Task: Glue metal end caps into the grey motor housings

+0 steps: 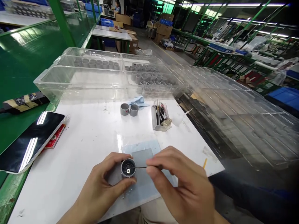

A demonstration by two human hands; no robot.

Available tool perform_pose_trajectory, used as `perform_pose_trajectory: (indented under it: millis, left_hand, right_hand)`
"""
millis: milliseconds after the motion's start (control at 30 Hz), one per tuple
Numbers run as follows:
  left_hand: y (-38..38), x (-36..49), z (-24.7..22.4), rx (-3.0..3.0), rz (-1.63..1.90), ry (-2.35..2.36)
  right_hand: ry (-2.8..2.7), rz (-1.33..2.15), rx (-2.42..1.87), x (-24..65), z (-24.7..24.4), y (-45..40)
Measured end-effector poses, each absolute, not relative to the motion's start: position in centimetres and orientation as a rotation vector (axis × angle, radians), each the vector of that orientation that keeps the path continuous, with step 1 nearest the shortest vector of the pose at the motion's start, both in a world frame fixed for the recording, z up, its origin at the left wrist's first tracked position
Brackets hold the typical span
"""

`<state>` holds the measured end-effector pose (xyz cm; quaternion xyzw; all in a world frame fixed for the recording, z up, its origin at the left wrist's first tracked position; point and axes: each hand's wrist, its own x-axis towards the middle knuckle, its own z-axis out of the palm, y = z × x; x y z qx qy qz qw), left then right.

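Between the thumb and fingers of my left hand [109,183] is a short grey cylindrical cup [128,168], its mouth facing me. Inside its dark interior a small bright round spot shows. My right hand [179,183] pinches a thin dark metal tool [141,167], like a needle or tweezers; its tip reaches over the cup's rim into the opening. The tool's exact kind is hidden by my fingers. Below both hands lies a light blue sheet [149,146] with a grey pad [143,155] on it.
Two grey cups [124,109] stand beside a blue cloth [140,101]. A clear box [161,126] holds tools. Clear trays [98,87] with rows of grey cups span the table's back. A phone-like device [32,140] lies left. More clear trays [245,115] are at right.
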<state>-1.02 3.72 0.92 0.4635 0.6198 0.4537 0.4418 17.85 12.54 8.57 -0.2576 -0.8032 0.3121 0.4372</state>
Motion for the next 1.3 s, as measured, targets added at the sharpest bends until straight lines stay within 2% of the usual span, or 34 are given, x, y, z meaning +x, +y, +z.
perform_pose_trajectory:
  millis: [167, 367, 467, 633, 800, 867, 1033, 1167, 1300]
  left_hand:
    - [3.5, -1.2, 0.9, 1.171, 1.122, 1.506]
    - [3.6, -1.1, 0.8, 1.183, 1.131, 1.474]
    - [3.6, -1.1, 0.9, 1.191, 1.128, 1.498]
    - [3.4, -0.8, 0.8, 1.218, 1.136, 1.512]
    - [3.2, 0.0, 0.8, 1.207, 1.207, 1.58]
    - [3.1, 0.1, 0.7, 1.211, 1.21, 1.616]
    - [3.0, -0.1, 0.5, 1.219, 1.197, 1.661]
    - [3.0, -0.6, 0.6, 1.36, 1.206, 1.583]
    - [3.0, -1.1, 0.7, 1.57, 1.15, 1.411]
  right_hand:
    - [-2.03, 0.792, -0.631, 16.6, 6.1, 12.8]
    - [-2.098, 0.625, -0.628, 16.6, 5.1, 12.9]
    - [-2.132, 0.569, -0.585, 16.7, 5.8, 12.6]
    - [-2.023, 0.671, -0.615, 19.2, 8.6, 13.3]
    - [-1.758, 0.151, -0.914, 22.8, 9.6, 18.1]
    - [-1.735, 0.071, -1.002, 23.3, 9.4, 20.2]
    - [-1.908, 0.061, -1.084, 22.7, 8.0, 23.3]
    - [-2.133, 0.185, -1.127, 22.1, 7.5, 24.0]
    - [-1.834, 0.145, -1.069, 22.4, 9.2, 21.1]
